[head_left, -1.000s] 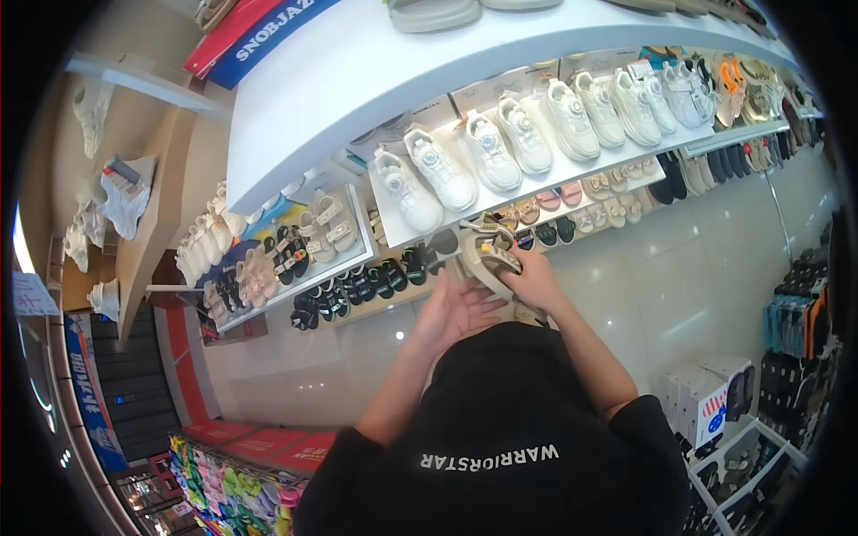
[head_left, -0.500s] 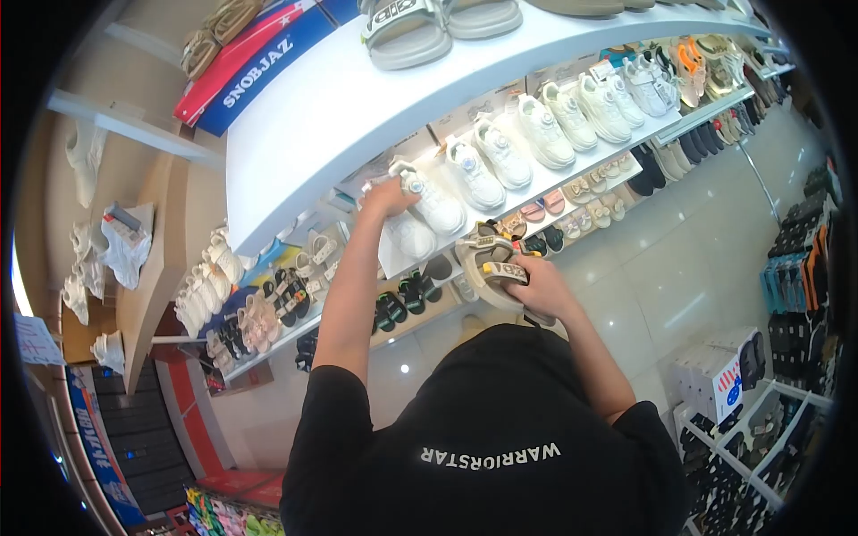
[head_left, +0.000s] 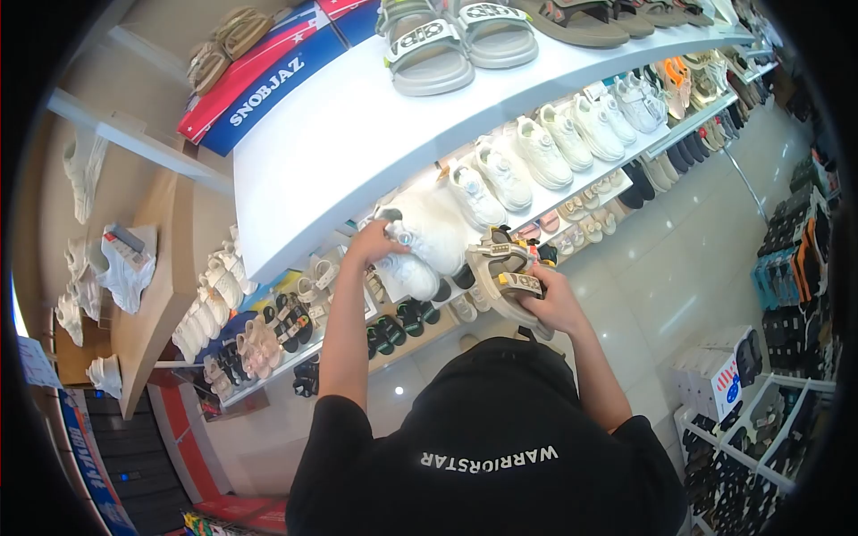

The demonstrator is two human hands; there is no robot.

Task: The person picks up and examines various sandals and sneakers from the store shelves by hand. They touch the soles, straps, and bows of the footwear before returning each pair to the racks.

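My left hand [head_left: 372, 245] is closed on the collars of a pair of white sneakers [head_left: 434, 239] with round dial fasteners. The pair hangs at the front edge of the lit white shelf, toes pointing toward my body and to the right. My right hand [head_left: 556, 305] is wrapped around beige strap sandals [head_left: 506, 279] with lettered straps, held just right of the sneakers. Its fingers are partly hidden behind the sandals.
More white sneakers [head_left: 545, 152] stand in a row on the lit shelf. Above, a curved white shelf [head_left: 331, 134] bears grey slides [head_left: 433, 62] and a SNOBJAZ box [head_left: 259, 94]. Lower racks hold sandals. Stacked shoe boxes [head_left: 710, 375] stand at right on the tiled floor.
My left hand has pulled the white sneakers off their place on the shelf, down toward me. My right hand with the sandals has shifted slightly right and down. The view has tilted up a little.
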